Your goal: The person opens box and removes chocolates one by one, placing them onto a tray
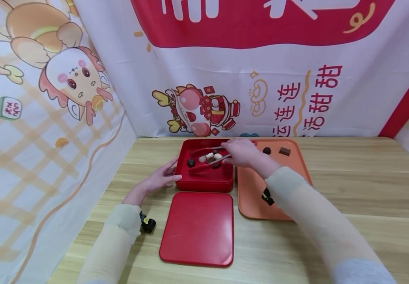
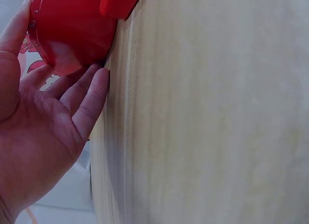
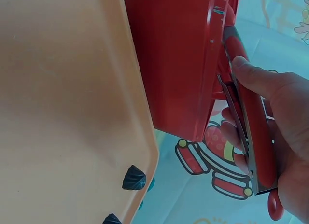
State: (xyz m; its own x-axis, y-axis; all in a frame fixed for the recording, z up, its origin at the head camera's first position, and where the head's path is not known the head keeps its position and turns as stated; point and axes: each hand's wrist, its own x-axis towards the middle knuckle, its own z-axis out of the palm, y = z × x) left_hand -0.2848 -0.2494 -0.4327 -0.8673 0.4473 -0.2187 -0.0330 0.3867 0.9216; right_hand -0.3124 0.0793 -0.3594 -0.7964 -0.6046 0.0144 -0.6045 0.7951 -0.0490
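Observation:
My right hand (image 1: pixel 241 152) grips red-and-metal tongs (image 3: pixel 256 132) above a red box (image 1: pixel 204 186). The tongs' two arms stand spread inside the box, around several small pieces. Among these are a dark round piece (image 1: pixel 191 162) at the left and pale pieces (image 1: pixel 217 156) near the middle; whether the tips touch any of them, I cannot tell. With fingers extended, my left hand (image 1: pixel 159 177) touches the box's left side; its thumb lies by the rim in the left wrist view.
An orange tray (image 1: pixel 250 197) right of the box bears a dark, ridged piece (image 3: pixel 134 178) and a brown rectangular block (image 1: pixel 284 151). A flat red lid (image 1: pixel 197 228) lies in front of the box. Printed cloth (image 1: pixel 204 67) hangs behind the wooden table (image 1: pixel 360 185).

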